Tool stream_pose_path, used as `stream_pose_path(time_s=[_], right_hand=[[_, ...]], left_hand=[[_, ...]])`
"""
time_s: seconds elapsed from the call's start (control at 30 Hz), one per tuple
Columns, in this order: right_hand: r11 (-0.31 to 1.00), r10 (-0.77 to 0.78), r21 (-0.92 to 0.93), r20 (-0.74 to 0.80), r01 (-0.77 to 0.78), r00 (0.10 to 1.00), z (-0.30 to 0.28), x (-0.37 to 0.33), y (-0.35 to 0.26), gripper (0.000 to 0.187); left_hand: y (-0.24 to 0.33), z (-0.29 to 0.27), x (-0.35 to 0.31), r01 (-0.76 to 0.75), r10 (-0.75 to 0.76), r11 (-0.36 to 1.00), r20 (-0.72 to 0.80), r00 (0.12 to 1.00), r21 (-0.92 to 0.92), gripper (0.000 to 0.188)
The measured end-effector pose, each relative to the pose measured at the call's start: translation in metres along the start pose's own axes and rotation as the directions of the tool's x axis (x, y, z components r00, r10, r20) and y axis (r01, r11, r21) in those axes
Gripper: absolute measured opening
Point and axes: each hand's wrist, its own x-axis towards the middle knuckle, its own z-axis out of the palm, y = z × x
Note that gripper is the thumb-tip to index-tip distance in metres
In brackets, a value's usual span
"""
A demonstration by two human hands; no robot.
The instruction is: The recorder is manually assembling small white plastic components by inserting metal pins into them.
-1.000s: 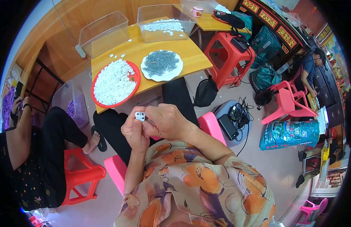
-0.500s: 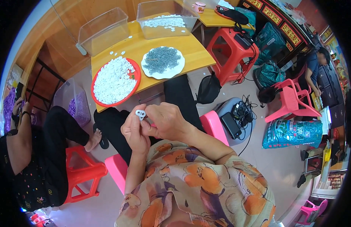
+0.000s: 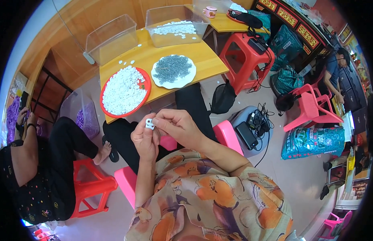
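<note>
My left hand [image 3: 144, 139] pinches a small white plastic piece with holes [image 3: 150, 124] between thumb and finger, above my lap. My right hand [image 3: 177, 125] comes in from the right with thumb and forefinger pressed together at the piece's edge. Whatever is between those fingertips is hidden. Beyond my hands, a round red tray [image 3: 147, 95] is heaped with similar white plastic pieces [image 3: 124, 90]. Beside it stands a white scalloped plate [image 3: 179, 83] with a pile of small grey slender parts [image 3: 172, 68].
The yellow table [image 3: 212, 60] also carries two clear plastic bins [image 3: 112, 40], one holding white pieces. At left a person [image 3: 31, 168] sits on a red stool [image 3: 92, 186] by a bin of purple strips [image 3: 86, 116]. Right are a red stool [image 3: 246, 60] and cables [image 3: 260, 122].
The white piece has turned in my left fingers and shows another side. My right fingertips have shifted from below it to its upper right edge. The view has tilted slightly.
</note>
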Motion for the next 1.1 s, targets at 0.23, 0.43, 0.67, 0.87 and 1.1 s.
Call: stream_pose_path(time_s=[0.23,0.43,0.67,0.87,1.1], right_hand=[[0.984,0.096,0.152,0.013,-0.096,0.995,0.007,-0.002,0.004,0.019],[0.984,0.071,0.157,0.084,-0.084,0.994,0.004,-0.003,0.0,0.02],[0.959,-0.135,-0.229,0.139,0.165,0.981,-0.005,-0.003,-0.003,0.016],[0.603,-0.379,-0.645,0.287,0.47,0.88,-0.009,0.0,-0.004,0.016],[0.459,-0.482,-0.657,0.382,0.599,0.788,-0.011,0.003,0.002,0.023]], left_hand=[[-0.002,-0.002,-0.001,-0.192,0.22,0.931,-0.055,0.974,0.31,0.03],[-0.002,-0.002,-0.002,-0.172,0.19,0.965,-0.081,0.978,0.198,0.028],[0.006,0.006,-0.004,-0.04,0.036,0.998,-0.092,0.995,-0.043,0.034],[0.009,0.005,-0.006,-0.003,-0.004,0.997,-0.098,0.995,-0.075,0.038],[0.006,-0.001,-0.006,-0.088,0.087,0.995,-0.023,0.996,-0.048,0.043]])
